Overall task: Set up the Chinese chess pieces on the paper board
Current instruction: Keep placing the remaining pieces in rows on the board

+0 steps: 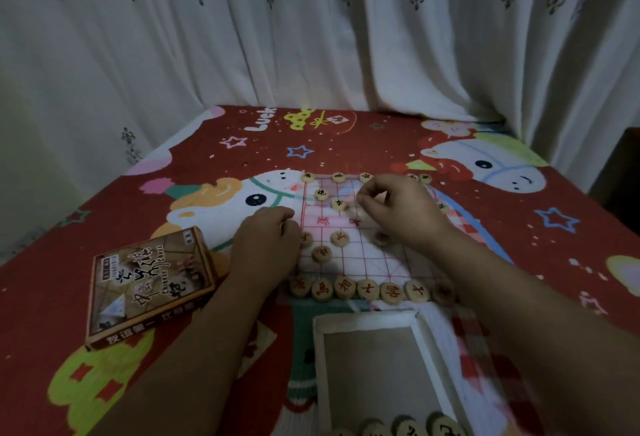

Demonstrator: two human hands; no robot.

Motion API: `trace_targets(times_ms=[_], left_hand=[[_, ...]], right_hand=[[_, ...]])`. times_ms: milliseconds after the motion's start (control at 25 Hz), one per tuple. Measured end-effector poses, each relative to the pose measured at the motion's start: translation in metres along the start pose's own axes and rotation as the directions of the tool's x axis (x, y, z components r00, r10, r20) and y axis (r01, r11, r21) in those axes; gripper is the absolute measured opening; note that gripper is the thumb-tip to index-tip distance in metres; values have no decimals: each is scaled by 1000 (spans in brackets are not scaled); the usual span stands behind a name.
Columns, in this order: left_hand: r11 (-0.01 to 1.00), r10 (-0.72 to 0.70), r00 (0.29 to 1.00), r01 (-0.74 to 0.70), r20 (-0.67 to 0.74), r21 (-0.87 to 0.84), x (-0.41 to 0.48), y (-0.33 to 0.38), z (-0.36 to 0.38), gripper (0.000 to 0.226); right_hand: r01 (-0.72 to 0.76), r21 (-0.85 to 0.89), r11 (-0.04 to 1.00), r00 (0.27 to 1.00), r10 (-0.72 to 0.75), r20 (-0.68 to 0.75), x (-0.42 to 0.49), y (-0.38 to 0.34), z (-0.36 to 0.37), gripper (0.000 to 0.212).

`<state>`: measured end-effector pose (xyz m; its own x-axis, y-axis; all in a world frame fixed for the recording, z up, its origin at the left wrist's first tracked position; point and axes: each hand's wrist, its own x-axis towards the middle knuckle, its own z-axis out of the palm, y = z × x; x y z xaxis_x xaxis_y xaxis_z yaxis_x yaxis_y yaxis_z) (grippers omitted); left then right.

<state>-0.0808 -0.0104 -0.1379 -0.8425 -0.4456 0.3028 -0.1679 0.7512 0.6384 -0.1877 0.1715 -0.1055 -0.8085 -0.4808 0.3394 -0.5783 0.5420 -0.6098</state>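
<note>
Head view: the paper board [363,259] lies on a red blanket [381,145], with a row of pieces [346,288] along its near edge. Left hand [266,241] rests at the board's left edge, fingers curled; contents indiscernible. Right hand [398,210] hovers over the far half, thumb and forefinger together, possibly pinching a piece.

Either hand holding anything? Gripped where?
Cannot tell. Right hand pinches thumb to forefinger over the paper board, no piece visible between them. Left hand rests curled at the board's left edge.
</note>
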Motion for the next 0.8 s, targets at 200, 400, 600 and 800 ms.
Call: trace_targets(times_ms=[200,400,600,800], left_hand=[[999,-27,1000,27,-8,-22,0,-4,0,40],[998,37,999,-37,0,-49,-11,2,-5,53],[978,200,978,-203,-62,-39,-23,22,-13,34],[905,418,903,-404,101,-134,-68,53,-39,18]], right_hand=[[85,81,993,990,-94,107,-59,-28,-25,5],[118,81,990,901,-141,411,-116,-53,-47,9],[180,-18,983,710,-117,695,-152,-63,-64,21],[223,-33,974,652,-124,748,-166,-65,-56,34]])
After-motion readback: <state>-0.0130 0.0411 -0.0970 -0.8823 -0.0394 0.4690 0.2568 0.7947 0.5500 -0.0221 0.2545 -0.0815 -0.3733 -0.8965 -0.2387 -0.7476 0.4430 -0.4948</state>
